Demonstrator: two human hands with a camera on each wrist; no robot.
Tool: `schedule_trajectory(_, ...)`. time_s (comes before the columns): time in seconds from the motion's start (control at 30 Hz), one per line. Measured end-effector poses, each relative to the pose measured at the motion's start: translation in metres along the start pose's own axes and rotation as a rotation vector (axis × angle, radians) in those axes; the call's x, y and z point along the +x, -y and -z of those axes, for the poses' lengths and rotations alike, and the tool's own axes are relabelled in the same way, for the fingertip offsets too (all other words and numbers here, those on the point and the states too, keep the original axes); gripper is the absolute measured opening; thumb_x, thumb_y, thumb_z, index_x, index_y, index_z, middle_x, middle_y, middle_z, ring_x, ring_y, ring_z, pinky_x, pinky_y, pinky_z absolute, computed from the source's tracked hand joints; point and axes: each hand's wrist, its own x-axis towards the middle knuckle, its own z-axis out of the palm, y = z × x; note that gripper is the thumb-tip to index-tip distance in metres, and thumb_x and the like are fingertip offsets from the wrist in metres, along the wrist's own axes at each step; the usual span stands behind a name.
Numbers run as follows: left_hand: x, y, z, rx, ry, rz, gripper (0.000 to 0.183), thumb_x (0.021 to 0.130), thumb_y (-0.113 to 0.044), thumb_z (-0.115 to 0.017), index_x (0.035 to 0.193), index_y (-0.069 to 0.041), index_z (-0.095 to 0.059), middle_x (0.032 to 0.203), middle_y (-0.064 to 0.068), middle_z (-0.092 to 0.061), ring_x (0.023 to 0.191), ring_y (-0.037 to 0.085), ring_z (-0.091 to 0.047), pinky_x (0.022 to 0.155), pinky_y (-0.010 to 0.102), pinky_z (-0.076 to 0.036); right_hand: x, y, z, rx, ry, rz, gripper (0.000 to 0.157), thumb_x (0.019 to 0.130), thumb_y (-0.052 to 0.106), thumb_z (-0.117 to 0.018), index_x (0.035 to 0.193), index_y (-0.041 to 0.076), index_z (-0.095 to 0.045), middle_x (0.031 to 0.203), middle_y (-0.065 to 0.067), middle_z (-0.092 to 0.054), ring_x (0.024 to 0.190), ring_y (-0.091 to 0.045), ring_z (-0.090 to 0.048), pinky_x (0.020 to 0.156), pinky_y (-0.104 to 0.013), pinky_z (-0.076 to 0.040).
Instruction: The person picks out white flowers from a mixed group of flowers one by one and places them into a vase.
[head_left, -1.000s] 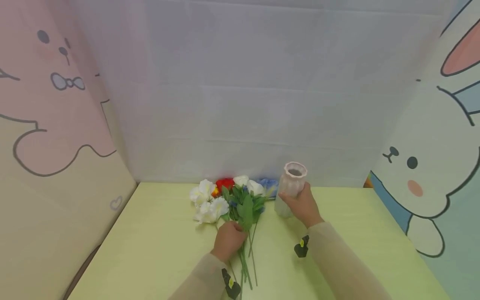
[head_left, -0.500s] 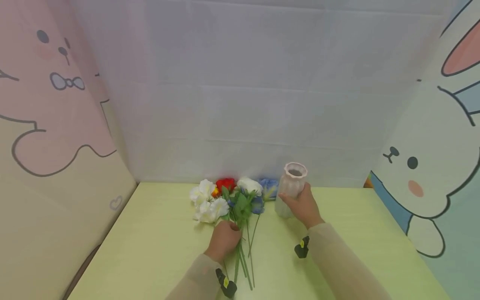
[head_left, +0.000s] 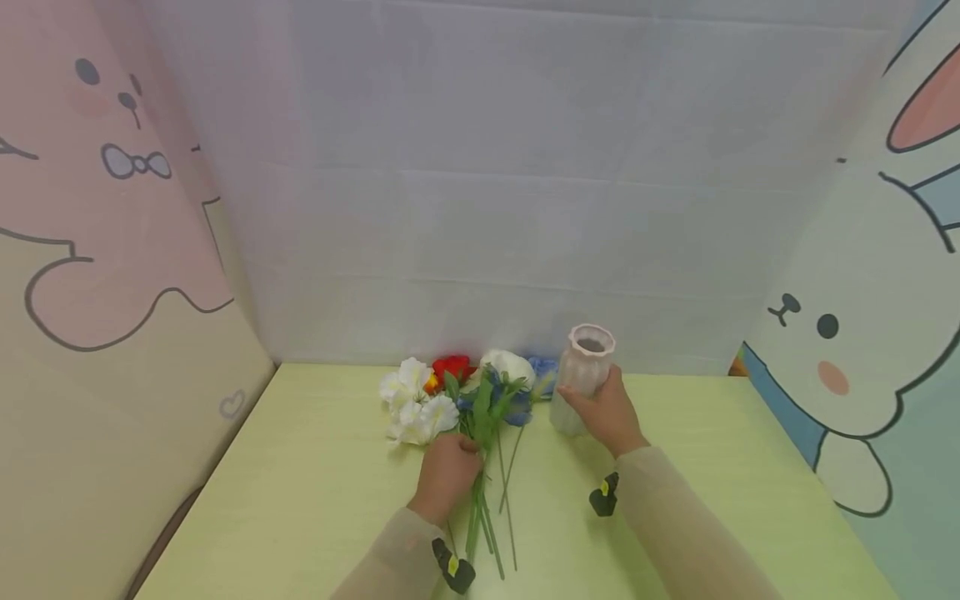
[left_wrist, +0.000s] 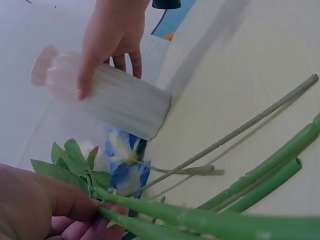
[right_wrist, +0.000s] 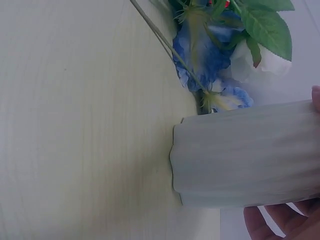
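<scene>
Cream sleeves (head_left: 675, 525) reach over the pale yellow surface (head_left: 315, 483), each with a dark device (head_left: 461, 580) at the wrist. Just past the left cuff, green stems (left_wrist: 215, 222) fan out with a few thin ones crossing. The left hand (head_left: 447, 473) pinches at least one stem below some green leaves (head_left: 483, 407); how many it grips I cannot tell. Those leaves cross in front of a blue flower (head_left: 519, 410), so I'd worry that a lift would snag it and drag neighbours along. Over to the right, the right hand (head_left: 606, 414) is curled round a pale ribbed vase (head_left: 581, 377), mouth upward. Whether its base sits quite flat I can't see; being tall and narrow, it could topple if that grip slackened or a stem knocked it. White flowers (head_left: 420, 421) lie left of the leaves, with a red flower (head_left: 452, 367) and a big white bloom (head_left: 508, 367) farther back, before a creased backdrop (head_left: 480, 233)
</scene>
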Motion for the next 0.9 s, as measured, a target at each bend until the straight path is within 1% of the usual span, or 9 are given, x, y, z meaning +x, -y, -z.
schedule_trajectory(0.1, -0.001, -0.004, 0.003, -0.032, -0.003, 0.024, 0.023, 0.079, 0.003, -0.067, 0.099, 0.002, -0.078, 0.097, 0.014, -0.075, 0.087, 0.032, -0.07, 0.067, 0.038, -0.057, 0.0, -0.001, 0.0, -0.009, -0.001, 0.001, 0.104, 0.087, 0.061, -0.075, 0.154, 0.002, -0.022, 0.137, -0.024, -0.053, 0.122, -0.043, -0.058, 0.099, -0.06, -0.048)
schedule_trajectory(0.17, 0.0, -0.005, 0.005, -0.062, 0.003, 0.055, 0.02, 0.08, 0.002, -0.07, 0.097, 0.001, -0.078, 0.095, 0.012, -0.074, 0.086, 0.03, -0.069, 0.067, 0.038, -0.057, 0.0, -0.002, 0.0, -0.01, -0.003, 0.002, 0.103, 0.087, 0.061, -0.076, 0.153, 0.002, -0.023, 0.136, -0.025, -0.053, 0.122, -0.043, -0.058, 0.099, -0.06, -0.048)
schedule_trajectory(0.3, 0.001, -0.008, 0.009, -0.12, 0.019, 0.09, 0.019, 0.08, 0.001, -0.07, 0.097, 0.003, -0.078, 0.094, 0.013, -0.074, 0.087, 0.028, -0.068, 0.068, 0.036, -0.057, 0.001, -0.003, -0.001, -0.017, -0.013, 0.012, 0.102, 0.087, 0.061, -0.076, 0.152, 0.002, -0.024, 0.135, -0.024, -0.054, 0.121, -0.044, -0.058, 0.098, -0.06, -0.049)
schedule_trajectory(0.33, 0.002, -0.008, 0.01, -0.148, 0.03, 0.1, 0.02, 0.081, 0.001, -0.069, 0.098, 0.004, -0.077, 0.096, 0.014, -0.074, 0.088, 0.027, -0.068, 0.068, 0.035, -0.057, 0.001, -0.004, -0.001, -0.018, -0.014, 0.015, 0.102, 0.087, 0.061, -0.076, 0.152, 0.001, -0.024, 0.136, -0.025, -0.054, 0.121, -0.044, -0.058, 0.098, -0.061, -0.048)
schedule_trajectory(0.43, 0.001, -0.008, 0.012, -0.286, 0.091, 0.152, 0.026, 0.084, 0.002, -0.066, 0.108, 0.01, -0.073, 0.103, 0.019, -0.073, 0.088, 0.028, -0.071, 0.072, 0.036, -0.06, 0.001, -0.005, -0.002, -0.018, -0.014, 0.017, 0.103, 0.087, 0.062, -0.075, 0.152, 0.002, -0.024, 0.136, -0.025, -0.054, 0.121, -0.044, -0.058, 0.098, -0.061, -0.048)
schedule_trajectory(0.5, 0.0, -0.008, 0.013, -0.378, 0.135, 0.187, 0.031, 0.086, 0.003, -0.064, 0.114, 0.014, -0.069, 0.107, 0.021, -0.071, 0.088, 0.028, -0.073, 0.075, 0.038, -0.061, 0.001, -0.005, -0.001, -0.019, -0.011, 0.017, 0.104, 0.087, 0.064, -0.075, 0.152, 0.002, -0.023, 0.136, -0.025, -0.053, 0.122, -0.044, -0.058, 0.098, -0.061, -0.049)
schedule_trajectory(0.57, -0.001, -0.008, 0.014, -0.437, 0.166, 0.205, 0.032, 0.089, 0.004, -0.063, 0.118, 0.017, -0.066, 0.109, 0.023, -0.07, 0.089, 0.031, -0.074, 0.077, 0.041, -0.061, 0.001, -0.005, -0.001, -0.022, -0.011, 0.016, 0.104, 0.086, 0.064, -0.074, 0.152, 0.002, -0.023, 0.136, -0.025, -0.053, 0.122, -0.044, -0.058, 0.098, -0.061, -0.049)
schedule_trajectory(0.7, -0.002, -0.006, 0.014, -0.418, 0.157, 0.192, 0.027, 0.091, 0.003, -0.064, 0.115, 0.016, -0.067, 0.106, 0.021, -0.071, 0.087, 0.028, -0.073, 0.076, 0.042, -0.061, 0.002, -0.004, -0.001, -0.018, -0.007, 0.011, 0.105, 0.086, 0.065, -0.074, 0.153, 0.002, -0.023, 0.137, -0.025, -0.053, 0.122, -0.044, -0.057, 0.098, -0.061, -0.048)
schedule_trajectory(0.9, -0.002, -0.005, 0.012, -0.227, 0.073, 0.124, 0.016, 0.09, -0.003, -0.072, 0.102, 0.007, -0.073, 0.092, 0.011, -0.072, 0.074, 0.02, -0.068, 0.066, 0.036, -0.057, 0.001, -0.003, -0.001, -0.012, 0.002, 0.005, 0.104, 0.086, 0.065, -0.074, 0.153, 0.003, -0.023, 0.138, -0.023, -0.052, 0.123, -0.043, -0.057, 0.098, -0.061, -0.049)
